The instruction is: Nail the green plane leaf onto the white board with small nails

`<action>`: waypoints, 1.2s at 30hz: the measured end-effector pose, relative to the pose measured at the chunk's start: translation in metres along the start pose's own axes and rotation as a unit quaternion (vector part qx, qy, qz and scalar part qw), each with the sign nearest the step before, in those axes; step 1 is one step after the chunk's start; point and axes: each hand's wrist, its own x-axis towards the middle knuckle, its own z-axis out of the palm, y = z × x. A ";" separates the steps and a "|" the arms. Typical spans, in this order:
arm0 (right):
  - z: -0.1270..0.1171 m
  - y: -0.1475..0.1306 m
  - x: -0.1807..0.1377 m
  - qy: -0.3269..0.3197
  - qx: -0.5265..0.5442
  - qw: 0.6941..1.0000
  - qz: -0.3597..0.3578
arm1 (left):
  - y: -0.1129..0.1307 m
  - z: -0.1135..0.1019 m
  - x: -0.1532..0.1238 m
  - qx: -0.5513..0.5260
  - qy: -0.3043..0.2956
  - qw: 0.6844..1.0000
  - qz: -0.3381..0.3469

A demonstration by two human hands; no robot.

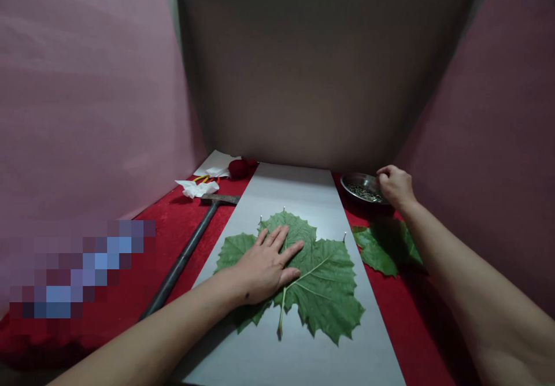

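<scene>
a green leaf lies under the spread left hand; a metal bowl sits beside the curled right hand, whose hold is unclear.

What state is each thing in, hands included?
Left hand: open, flat on the large leaf
Large leaf: spread on the white board
Three nails: standing upright
Right hand: curled at the metal bowl, grip unclear
Metal bowl: holding small pieces
Second leaf: lying on red cloth
Hammer: lying down
White tissue: crumpled
</scene>
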 end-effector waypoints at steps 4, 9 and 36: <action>-0.040 -0.035 -0.039 -0.058 0.292 0.954 0.022 | 0.000 0.001 0.000 0.007 -0.001 1.000 0.000; -0.084 -0.080 -0.119 -0.237 0.377 0.894 -0.044 | -0.001 0.002 0.001 0.023 0.005 1.000 0.009; 0.026 -0.106 -0.163 -0.159 0.181 0.965 -0.103 | 0.000 -0.005 0.001 0.018 0.001 1.000 0.025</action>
